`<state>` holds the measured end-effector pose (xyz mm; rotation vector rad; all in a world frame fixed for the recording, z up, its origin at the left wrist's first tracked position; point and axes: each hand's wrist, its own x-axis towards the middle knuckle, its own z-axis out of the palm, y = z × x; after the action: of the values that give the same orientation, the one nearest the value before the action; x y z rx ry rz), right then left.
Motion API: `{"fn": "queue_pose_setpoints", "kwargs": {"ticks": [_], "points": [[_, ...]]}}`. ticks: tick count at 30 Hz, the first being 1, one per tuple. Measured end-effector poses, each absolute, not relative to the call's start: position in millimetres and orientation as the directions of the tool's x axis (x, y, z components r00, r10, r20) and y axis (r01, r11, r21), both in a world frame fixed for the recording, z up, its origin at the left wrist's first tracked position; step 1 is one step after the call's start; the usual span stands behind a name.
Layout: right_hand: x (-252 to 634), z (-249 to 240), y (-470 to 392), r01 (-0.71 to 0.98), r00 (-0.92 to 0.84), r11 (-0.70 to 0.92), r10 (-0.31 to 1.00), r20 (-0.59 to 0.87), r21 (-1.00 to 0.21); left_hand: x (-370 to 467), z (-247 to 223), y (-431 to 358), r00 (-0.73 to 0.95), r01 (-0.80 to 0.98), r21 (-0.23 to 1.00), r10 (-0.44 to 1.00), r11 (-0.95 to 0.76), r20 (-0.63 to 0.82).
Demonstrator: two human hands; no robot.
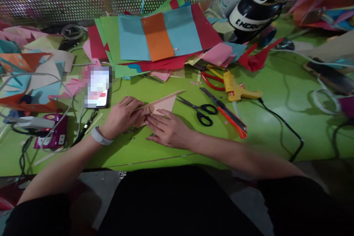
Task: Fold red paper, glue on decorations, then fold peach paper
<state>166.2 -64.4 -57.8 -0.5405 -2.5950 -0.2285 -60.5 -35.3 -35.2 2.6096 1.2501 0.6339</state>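
A pale peach sheet of paper (pixel 166 105), partly folded, lies on the green table between my two hands. Its long upper edge carries a narrow folded strip, and the middle is creased and bunched. My left hand (pixel 123 115) is closed on the paper's left end, its fingers bent over the fold. My right hand (pixel 168 128) lies across the lower part with fingers stretched out and touching the paper; its thumb sits apart, near the tabletop. Black-handled scissors (pixel 199 110) rest just right of the paper. Fingers cover part of the creased area.
Right of the scissors lie an orange utility knife (pixel 231 121), a yellow glue gun (pixel 235 87) with a cord and red-handled pliers (pixel 211 80). Coloured paper sheets (pixel 179 33) are stacked behind. A phone (pixel 98 87), a purple power strip (pixel 58 132) and cables occupy the left. A black bottle (pixel 253 13) stands back right.
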Motion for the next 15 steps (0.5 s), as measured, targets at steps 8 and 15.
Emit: {"fn": "queue_pose_setpoints", "kwargs": {"ticks": [8,15], "points": [[164.0,-54.7,-62.7,0.429,-0.794,0.903,0.357,0.492,0.037,-60.0,-34.3,-35.1,0.579,0.681,0.313,0.749,-0.662,0.322],[165.7,-57.3,-61.8,0.41,-0.795,0.911,0.383,0.471,-0.048,-58.9,-28.7,-36.8,0.592,0.687,0.307,0.753,-0.658,0.288]]}}
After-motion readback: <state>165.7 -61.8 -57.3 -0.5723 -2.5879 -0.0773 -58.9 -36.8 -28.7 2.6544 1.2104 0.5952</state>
